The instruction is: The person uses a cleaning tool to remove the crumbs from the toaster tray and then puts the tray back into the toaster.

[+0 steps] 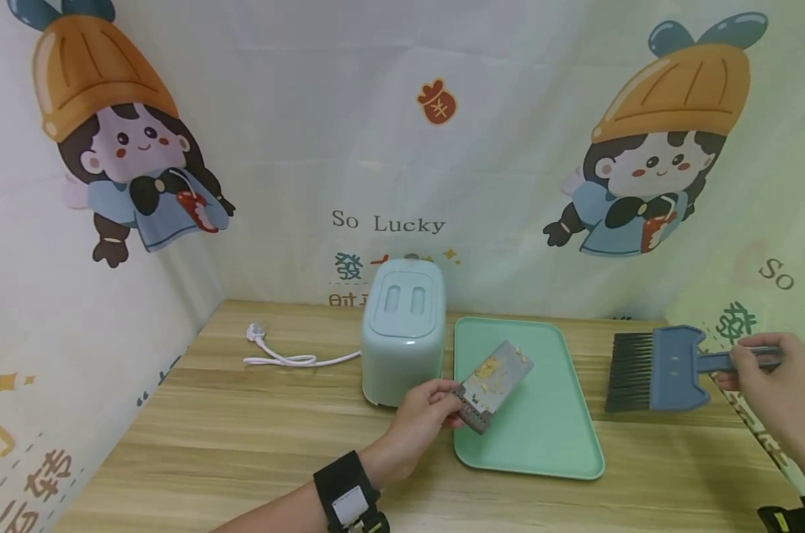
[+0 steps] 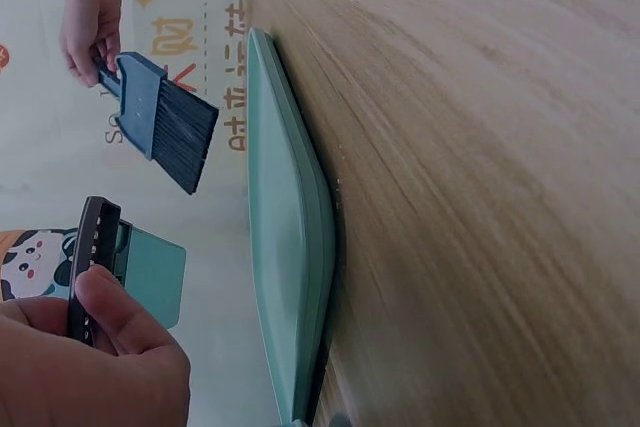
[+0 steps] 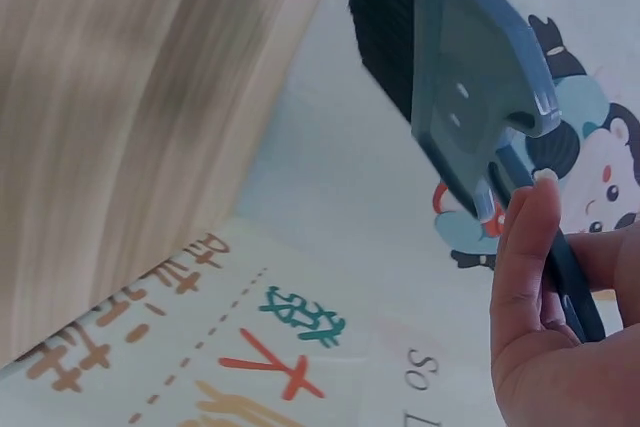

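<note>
My left hand [image 1: 423, 416] pinches a thin rectangular crumb tray [image 1: 495, 377] by its near end, thumb on top. The crumb tray is grey with yellowish patches, and a row of small dots runs along its darker end. It is tilted over the left part of a mint-green tray [image 1: 542, 437], which lies on the table. Off to the right, my right hand [image 1: 775, 377] grips the handle of a blue hand brush [image 1: 678, 369]. The dark bristles [image 2: 188, 137] point left in the head view, and the brush hangs in the air beside the green tray.
A pale blue-green toaster [image 1: 402, 355] stands just left of the tray, slots up. Its white cord [image 1: 302, 360] and plug [image 1: 255, 332] lie on the wooden table [image 1: 242, 444] at the left. A printed cloth [image 1: 509, 148] encloses the back and sides.
</note>
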